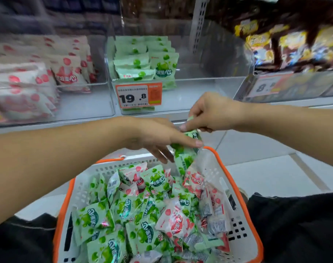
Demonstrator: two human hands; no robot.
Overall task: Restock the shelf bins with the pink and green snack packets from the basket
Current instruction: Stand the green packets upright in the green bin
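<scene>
Packet in the right grip, left grip beside it, basket of packets below, shelf bins behind.

L grip flat, R grip pinched.

An orange price tag reading 19.8 hung on the shelf front — to its right sat brown-and-yellow snack bags, blurred, above another price label, over pale floor tiles.
</scene>
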